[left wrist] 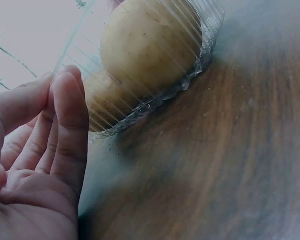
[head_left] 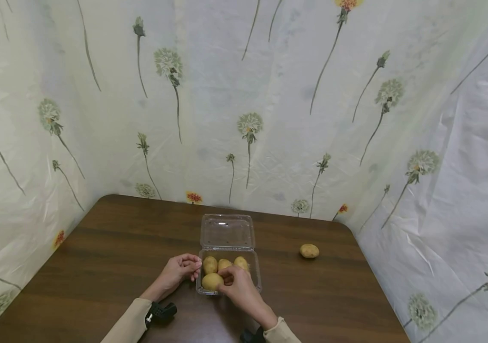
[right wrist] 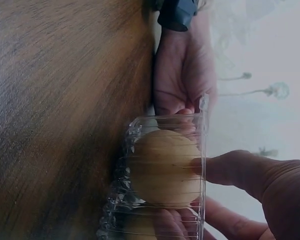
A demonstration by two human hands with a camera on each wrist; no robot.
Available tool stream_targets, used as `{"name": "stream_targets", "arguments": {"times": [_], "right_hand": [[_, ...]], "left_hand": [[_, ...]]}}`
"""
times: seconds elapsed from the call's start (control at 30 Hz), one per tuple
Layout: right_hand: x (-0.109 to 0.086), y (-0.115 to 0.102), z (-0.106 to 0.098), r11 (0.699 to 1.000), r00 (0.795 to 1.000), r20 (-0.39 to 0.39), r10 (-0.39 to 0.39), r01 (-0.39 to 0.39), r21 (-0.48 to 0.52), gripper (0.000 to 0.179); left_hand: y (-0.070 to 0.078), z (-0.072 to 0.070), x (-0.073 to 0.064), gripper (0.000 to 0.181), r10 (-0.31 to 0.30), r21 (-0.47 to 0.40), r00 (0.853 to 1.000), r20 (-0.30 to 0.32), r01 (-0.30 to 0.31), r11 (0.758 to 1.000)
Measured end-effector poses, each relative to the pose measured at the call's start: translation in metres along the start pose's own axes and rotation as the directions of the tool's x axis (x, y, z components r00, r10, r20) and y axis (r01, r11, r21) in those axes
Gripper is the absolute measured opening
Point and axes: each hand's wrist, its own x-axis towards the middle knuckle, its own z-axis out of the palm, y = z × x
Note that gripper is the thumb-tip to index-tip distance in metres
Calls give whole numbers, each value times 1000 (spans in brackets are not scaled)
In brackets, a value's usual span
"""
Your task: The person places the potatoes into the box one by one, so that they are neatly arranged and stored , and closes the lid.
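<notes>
A clear plastic clamshell container point(head_left: 259, 281) stands on the table with its lid point(head_left: 227, 231) lifted back, and several potatoes lie inside. My left hand point(head_left: 180, 269) pinches the container's left rim between thumb and fingertips, as the left wrist view shows up close. Reaching in from above, my right hand point(head_left: 240, 288) holds the front-left potato point(head_left: 212, 282). In the right wrist view its thumb presses that potato point(right wrist: 162, 167), and its fingers show through the ribbed wall. Behind it sit other potatoes point(head_left: 210, 265), partly covered by the right hand.
One loose potato point(head_left: 309, 251) lies on the brown wooden table point(head_left: 338, 305), to the right of the container. A floral-patterned curtain point(head_left: 209, 95) hangs behind the table and along both sides. Both wrists wear black devices point(head_left: 162, 312).
</notes>
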Motion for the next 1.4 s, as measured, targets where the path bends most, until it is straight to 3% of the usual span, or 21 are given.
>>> {"name": "stream_targets", "arguments": {"times": [0.3, 0.7, 0.97, 1.4], "right_hand": [[-1, -1, -2, 1000, 1000, -6, 5, -5, -17, 25], [-2, -1, -5, 999, 1000, -21, 5, -4, 50, 30], [-3, 2, -11, 994, 996, -84, 27, -17, 112, 31], [-1, 3, -35, 995, 985, -173, 27, -11, 95, 29]], "left_hand": [[2, 1, 1, 25, 2, 13, 1000, -3, -2, 1000], [2, -1, 3, 31, 20, 23, 1000, 13, -20, 1000], [3, 1, 1, 37, 7, 26, 1000, 1, -7, 1000], [1, 0, 1, 30, 5, 29, 1000, 13, -6, 1000]]}}
